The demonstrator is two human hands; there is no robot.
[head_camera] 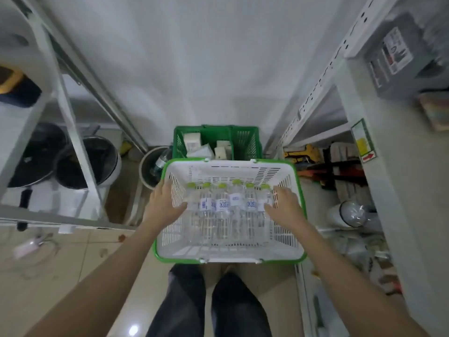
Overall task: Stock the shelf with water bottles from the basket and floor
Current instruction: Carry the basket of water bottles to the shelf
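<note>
Head view: six clear plastic water bottles with green caps (229,205) lie side by side in the white green-rimmed basket (229,254), caps toward its far edge. Left hand (164,203) and right hand (283,204), fingers spread, flank the row's ends, equally near.

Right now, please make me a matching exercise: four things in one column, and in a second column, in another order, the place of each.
Things:
1. bottles
2. green crate
3. pots
4. left hand

Places:
A. on the low shelf at the left
B. lying in a row inside the white basket
C. behind the basket, holding white boxes
D. at the left end of the bottle row

Pairs: 1-B, 2-C, 3-A, 4-D
</note>
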